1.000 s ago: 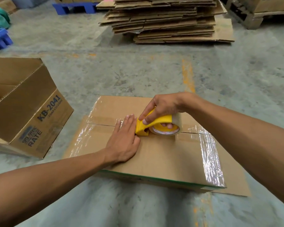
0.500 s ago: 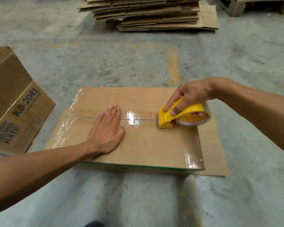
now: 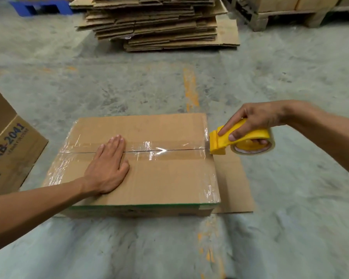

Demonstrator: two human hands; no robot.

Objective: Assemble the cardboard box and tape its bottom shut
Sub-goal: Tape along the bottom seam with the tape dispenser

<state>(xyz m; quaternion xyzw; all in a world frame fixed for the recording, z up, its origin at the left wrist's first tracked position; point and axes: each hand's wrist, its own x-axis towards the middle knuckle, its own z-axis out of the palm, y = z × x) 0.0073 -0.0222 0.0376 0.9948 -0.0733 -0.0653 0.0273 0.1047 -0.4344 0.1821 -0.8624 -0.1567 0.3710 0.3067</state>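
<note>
A brown cardboard box (image 3: 165, 178) lies bottom-up on the concrete floor, its two flaps meeting at a centre seam. Clear tape (image 3: 159, 149) runs along that seam and across both short edges. My left hand (image 3: 107, 168) presses flat on the box, left of centre, fingers over the seam. My right hand (image 3: 252, 121) grips a yellow tape dispenser (image 3: 240, 141) with a clear tape roll. The dispenser's blade end sits at the box's right edge, at the end of the seam.
An assembled box marked KB-2041 (image 3: 8, 150) stands at the left. A flap of cardboard (image 3: 236, 188) lies on the floor right of the box. A stack of flat cartons (image 3: 159, 23) is ahead, with wooden pallets (image 3: 280, 15) at the far right and a blue pallet (image 3: 40, 7) at the far left.
My right hand has drawn the dispenser rightward along the seam from mid-box to the right edge, laying tape. My left hand stays pressed on the box.
</note>
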